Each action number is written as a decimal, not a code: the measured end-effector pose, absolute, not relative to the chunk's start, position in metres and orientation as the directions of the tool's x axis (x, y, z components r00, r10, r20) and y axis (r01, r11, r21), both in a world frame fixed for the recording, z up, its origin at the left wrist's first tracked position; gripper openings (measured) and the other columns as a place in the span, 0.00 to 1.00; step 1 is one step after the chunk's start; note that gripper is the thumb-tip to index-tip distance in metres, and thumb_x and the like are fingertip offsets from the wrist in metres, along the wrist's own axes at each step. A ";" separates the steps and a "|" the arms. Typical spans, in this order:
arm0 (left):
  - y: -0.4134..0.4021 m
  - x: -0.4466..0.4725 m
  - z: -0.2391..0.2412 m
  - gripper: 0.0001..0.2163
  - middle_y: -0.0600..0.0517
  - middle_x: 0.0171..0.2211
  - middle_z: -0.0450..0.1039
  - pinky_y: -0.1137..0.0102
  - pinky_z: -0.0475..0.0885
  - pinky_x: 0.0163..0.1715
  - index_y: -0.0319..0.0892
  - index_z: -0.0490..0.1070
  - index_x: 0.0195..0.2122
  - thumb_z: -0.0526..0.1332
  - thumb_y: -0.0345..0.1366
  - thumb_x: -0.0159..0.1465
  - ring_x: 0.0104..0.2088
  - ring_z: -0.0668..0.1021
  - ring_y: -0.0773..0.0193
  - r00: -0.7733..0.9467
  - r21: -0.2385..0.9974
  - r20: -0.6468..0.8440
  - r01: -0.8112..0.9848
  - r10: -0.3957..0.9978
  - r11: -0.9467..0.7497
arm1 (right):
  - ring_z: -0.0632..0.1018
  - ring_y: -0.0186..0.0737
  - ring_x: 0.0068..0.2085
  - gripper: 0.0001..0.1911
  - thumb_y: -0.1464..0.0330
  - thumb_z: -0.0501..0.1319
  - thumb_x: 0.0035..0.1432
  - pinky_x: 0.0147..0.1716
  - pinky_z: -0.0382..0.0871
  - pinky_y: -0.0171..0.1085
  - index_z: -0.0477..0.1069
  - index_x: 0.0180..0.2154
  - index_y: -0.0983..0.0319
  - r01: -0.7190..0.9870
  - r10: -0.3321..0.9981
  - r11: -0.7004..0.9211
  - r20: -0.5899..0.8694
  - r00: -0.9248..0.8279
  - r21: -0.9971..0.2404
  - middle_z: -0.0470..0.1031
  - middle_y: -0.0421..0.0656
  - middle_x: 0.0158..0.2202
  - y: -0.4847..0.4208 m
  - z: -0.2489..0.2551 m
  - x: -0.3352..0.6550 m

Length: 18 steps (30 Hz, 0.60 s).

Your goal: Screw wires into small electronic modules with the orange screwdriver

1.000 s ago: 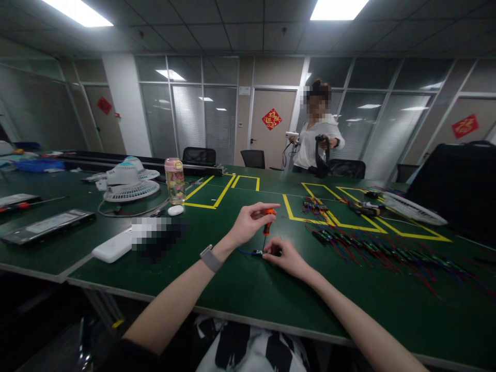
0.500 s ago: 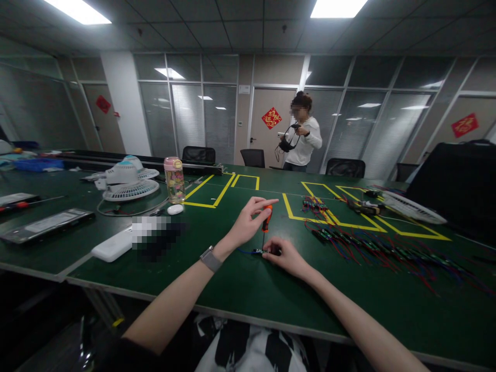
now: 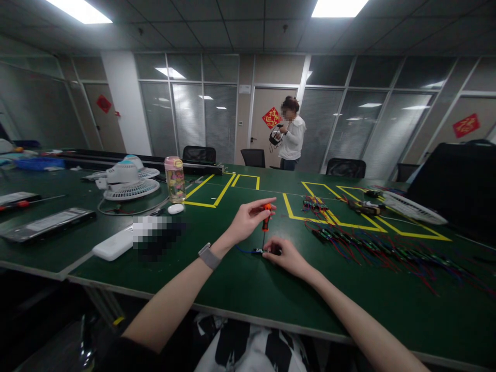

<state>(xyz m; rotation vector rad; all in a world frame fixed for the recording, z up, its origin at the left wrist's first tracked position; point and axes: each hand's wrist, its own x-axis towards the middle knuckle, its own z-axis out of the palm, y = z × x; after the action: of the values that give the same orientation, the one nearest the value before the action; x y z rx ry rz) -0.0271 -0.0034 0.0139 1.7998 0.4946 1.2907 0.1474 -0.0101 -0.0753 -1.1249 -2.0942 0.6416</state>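
Observation:
Upright in front of me stands a screwdriver point(image 3: 266, 224) with an orange and black handle. My left hand point(image 3: 250, 219), with a watch at the wrist, is closed on the top of its handle, thumb against the fingers. The thin shaft runs down to a small circuit board point(image 3: 259, 251) lying on the green table point(image 3: 232, 294). My right hand point(image 3: 284, 254) pinches the right end of that board, and its fingertips hide part of it. A blue wire leads off the board's left side.
Several wired circuit boards point(image 3: 380, 250) lie in a row at the right, with a small bundle point(image 3: 314, 204) behind them. To the left are a bottle point(image 3: 175, 181), a fan point(image 3: 129, 186) and a white power strip-like object point(image 3: 116, 243). A person point(image 3: 291, 135) stands beyond the table.
My left hand has shifted slightly left and its fingers have turned around the screwdriver's handle. My right hand has stayed put. The person behind the table has moved left.

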 end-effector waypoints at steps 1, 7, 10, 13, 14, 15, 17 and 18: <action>-0.004 -0.027 0.014 0.18 0.46 0.43 0.72 0.67 0.72 0.42 0.41 0.71 0.52 0.61 0.36 0.60 0.41 0.76 0.63 0.367 0.803 0.583 -0.125 0.725 -0.582 | 0.70 0.34 0.29 0.05 0.70 0.63 0.51 0.30 0.63 0.32 0.72 0.32 0.63 0.525 0.853 0.510 0.325 -0.408 -0.681 0.70 0.39 0.27 -0.010 -0.076 0.147; -0.002 -0.027 0.014 0.17 0.46 0.46 0.71 0.67 0.70 0.45 0.43 0.70 0.53 0.57 0.37 0.64 0.45 0.74 0.62 0.370 0.800 0.590 -0.142 0.718 -0.584 | 0.71 0.35 0.29 0.05 0.69 0.64 0.51 0.30 0.63 0.33 0.72 0.32 0.64 0.527 0.859 0.500 0.315 -0.404 -0.687 0.70 0.39 0.27 -0.010 -0.075 0.147; -0.001 -0.028 0.014 0.17 0.46 0.41 0.73 0.67 0.71 0.43 0.40 0.71 0.52 0.60 0.37 0.61 0.41 0.75 0.62 0.340 0.806 0.585 -0.137 0.737 -0.576 | 0.71 0.34 0.29 0.05 0.70 0.64 0.51 0.30 0.63 0.33 0.72 0.32 0.64 0.533 0.862 0.496 0.312 -0.400 -0.686 0.71 0.39 0.27 -0.011 -0.073 0.147; -0.001 -0.029 0.014 0.15 0.47 0.43 0.69 0.69 0.70 0.43 0.43 0.75 0.47 0.63 0.38 0.58 0.42 0.73 0.64 0.260 0.745 0.646 -0.012 0.718 -0.666 | 0.71 0.34 0.29 0.04 0.70 0.64 0.51 0.30 0.63 0.33 0.72 0.32 0.63 0.528 0.857 0.503 0.316 -0.407 -0.684 0.70 0.39 0.27 -0.011 -0.073 0.147; -0.001 -0.029 0.014 0.15 0.47 0.45 0.69 0.69 0.70 0.44 0.44 0.74 0.48 0.62 0.38 0.59 0.44 0.73 0.63 0.266 0.737 0.653 -0.005 0.709 -0.676 | 0.71 0.34 0.29 0.04 0.70 0.64 0.51 0.30 0.63 0.33 0.72 0.32 0.63 0.526 0.855 0.506 0.318 -0.410 -0.684 0.70 0.39 0.27 -0.011 -0.074 0.147; -0.001 -0.029 0.014 0.15 0.47 0.47 0.69 0.69 0.69 0.46 0.44 0.73 0.49 0.60 0.37 0.61 0.46 0.73 0.62 0.291 0.744 0.645 -0.028 0.707 -0.668 | 0.71 0.34 0.29 0.05 0.70 0.64 0.51 0.30 0.63 0.33 0.72 0.32 0.63 0.524 0.854 0.508 0.319 -0.412 -0.683 0.70 0.39 0.27 -0.011 -0.074 0.147; -0.001 -0.029 0.014 0.16 0.45 0.47 0.71 0.66 0.70 0.47 0.43 0.70 0.53 0.56 0.37 0.64 0.47 0.74 0.61 0.357 0.788 0.601 -0.116 0.715 -0.604 | 0.71 0.34 0.29 0.05 0.69 0.64 0.51 0.30 0.63 0.33 0.72 0.32 0.63 0.525 0.853 0.508 0.317 -0.414 -0.683 0.70 0.39 0.27 -0.010 -0.075 0.148; -0.001 -0.029 0.014 0.17 0.45 0.46 0.72 0.65 0.70 0.46 0.42 0.70 0.53 0.56 0.37 0.64 0.46 0.75 0.60 0.375 0.807 0.581 -0.149 0.722 -0.572 | 0.71 0.34 0.29 0.05 0.69 0.64 0.51 0.29 0.63 0.33 0.72 0.32 0.63 0.526 0.854 0.506 0.315 -0.413 -0.683 0.70 0.39 0.27 -0.010 -0.075 0.148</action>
<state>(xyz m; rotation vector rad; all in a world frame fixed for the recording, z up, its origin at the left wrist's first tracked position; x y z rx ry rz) -0.0287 -0.0011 0.0142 1.7983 0.5012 1.3098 0.1478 -0.0102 -0.0750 -1.1248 -2.1001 0.6508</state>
